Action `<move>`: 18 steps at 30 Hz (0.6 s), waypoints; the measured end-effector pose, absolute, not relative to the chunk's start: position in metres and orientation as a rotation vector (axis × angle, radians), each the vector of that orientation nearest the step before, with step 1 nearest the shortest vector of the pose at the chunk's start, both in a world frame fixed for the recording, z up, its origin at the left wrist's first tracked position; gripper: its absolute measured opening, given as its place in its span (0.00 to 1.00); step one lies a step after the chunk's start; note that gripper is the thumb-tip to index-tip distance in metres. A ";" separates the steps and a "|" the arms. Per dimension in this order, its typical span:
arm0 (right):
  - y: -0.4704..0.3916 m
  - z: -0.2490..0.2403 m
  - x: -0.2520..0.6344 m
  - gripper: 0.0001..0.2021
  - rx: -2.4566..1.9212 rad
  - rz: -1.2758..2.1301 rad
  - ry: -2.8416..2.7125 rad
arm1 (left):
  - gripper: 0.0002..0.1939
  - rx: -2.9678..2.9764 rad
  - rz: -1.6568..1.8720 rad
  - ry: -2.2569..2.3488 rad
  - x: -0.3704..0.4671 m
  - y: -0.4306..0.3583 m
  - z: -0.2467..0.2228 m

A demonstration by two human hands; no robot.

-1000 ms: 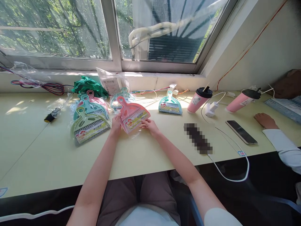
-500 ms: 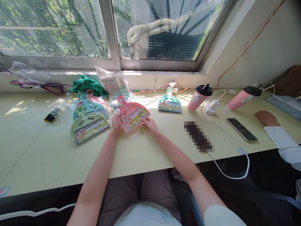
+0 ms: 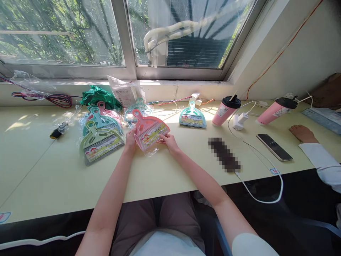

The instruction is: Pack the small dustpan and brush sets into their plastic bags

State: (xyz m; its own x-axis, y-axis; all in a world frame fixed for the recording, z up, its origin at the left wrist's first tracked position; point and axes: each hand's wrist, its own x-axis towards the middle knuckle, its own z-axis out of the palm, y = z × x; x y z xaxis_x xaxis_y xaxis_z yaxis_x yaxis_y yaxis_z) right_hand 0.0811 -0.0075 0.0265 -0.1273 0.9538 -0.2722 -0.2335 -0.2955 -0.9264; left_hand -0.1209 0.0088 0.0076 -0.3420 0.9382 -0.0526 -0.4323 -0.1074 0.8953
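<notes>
Between my two hands I hold a pink dustpan and brush set (image 3: 149,129), tilted, with a printed label across its bristles and clear plastic at its lower edge. My left hand (image 3: 130,138) grips its left side, the fingers partly hidden behind it. At the lower right edge my right hand (image 3: 169,142) pinches it between thumb and fingers. Left of my hands lies a stack of similar sets, a green one (image 3: 102,142) in front and a blue one (image 3: 99,119) behind it. Another blue set (image 3: 138,110) sits just behind the pink one.
A turquoise set (image 3: 192,115) rests near the wall. To the right stand pink cups (image 3: 223,113), a white charger (image 3: 239,121) and a phone (image 3: 275,146). Another person's hand (image 3: 303,134) rests on the table. A screwdriver (image 3: 58,131) and green plastic bag (image 3: 99,96) lie left.
Almost nothing differs. The pink set has shifted very slightly in my hands, which keep their hold on it.
</notes>
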 end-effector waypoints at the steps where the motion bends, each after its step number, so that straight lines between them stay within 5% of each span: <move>1: -0.008 0.027 0.081 0.05 -1.173 1.597 -0.934 | 0.20 0.692 1.667 1.077 -0.121 0.009 0.007; 18: -0.007 0.026 0.081 0.03 -1.159 1.595 -0.943 | 0.18 0.708 1.659 1.089 -0.122 0.011 0.004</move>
